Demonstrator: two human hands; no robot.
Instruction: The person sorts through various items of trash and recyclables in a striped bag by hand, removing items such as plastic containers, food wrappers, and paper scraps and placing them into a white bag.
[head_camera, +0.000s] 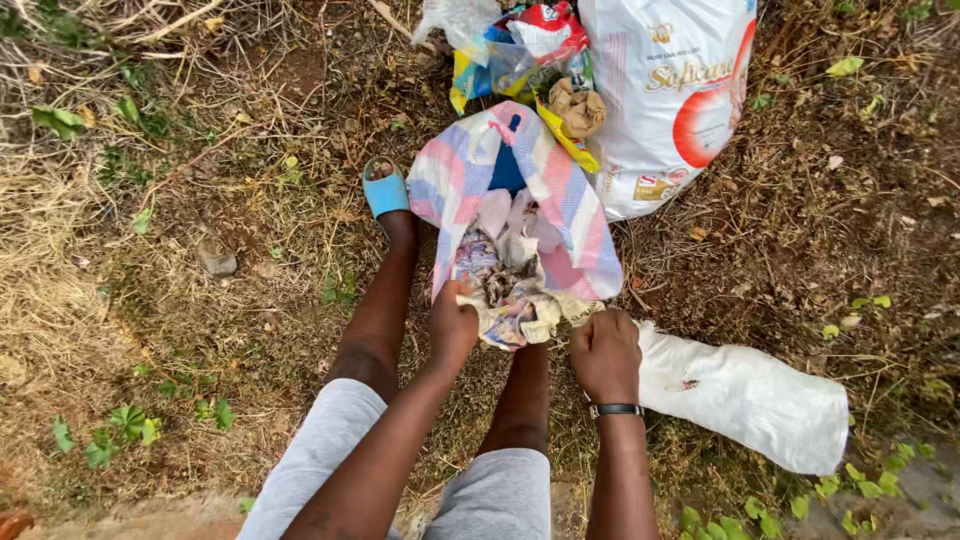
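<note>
A striped woven bag (560, 200) in pink, blue and white lies open on the ground in front of me, stuffed with crumpled paper and wrappers (500, 285). My left hand (452, 325) is shut on the near left edge of the bag's mouth. My right hand (604, 352), with a dark band on its wrist, is closed on the near right edge. I stand over the bag with bare legs, grey shorts and a blue sandal (385, 188).
A large white plastic sack (670, 90) stands behind the bag, with loose packets and wrappers (520, 50) piled beside it. Another white sack (745, 395) lies flat to my right. Dry grass, twigs, small green weeds and a stone (216, 259) cover the ground.
</note>
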